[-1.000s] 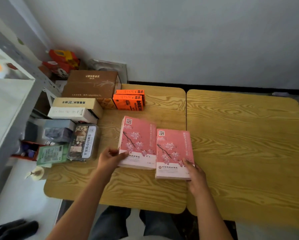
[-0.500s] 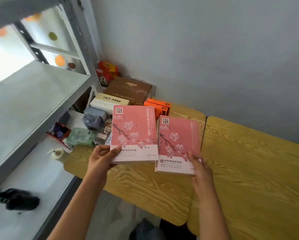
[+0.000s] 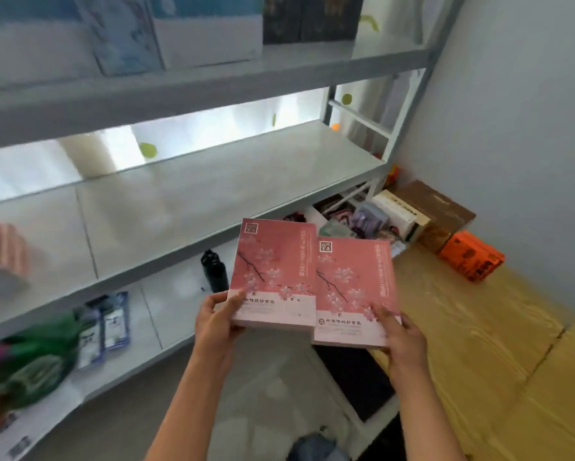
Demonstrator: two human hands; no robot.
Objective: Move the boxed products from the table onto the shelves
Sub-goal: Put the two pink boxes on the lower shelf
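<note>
Left hand (image 3: pixel 218 322): thumb on top and fingers underneath, pinching the near left corner of the left pink box (image 3: pixel 274 272).
Right hand (image 3: pixel 401 341): gripping the near right corner of the right pink box (image 3: pixel 354 291), fingers curled over its face.
Boxes: both up in the air, side by side, edges touching, between table (image 3: pixel 472 334) and shelf (image 3: pixel 186 201).
Shelf: middle board bare in front of the boxes; a pink blur at its far left edge, cut off.
Below: black bottle (image 3: pixel 214 271) just left of the boxes, blue-white packets (image 3: pixel 105 329) and a green bag (image 3: pixel 30 361), all smeared.
Top shelf: pale and dark boxes, too blurred to read.
Table: orange box (image 3: pixel 470 256) and brown box (image 3: pixel 437 207) at the far end, against the wall.
Hidden: the undersides of both pink boxes.
</note>
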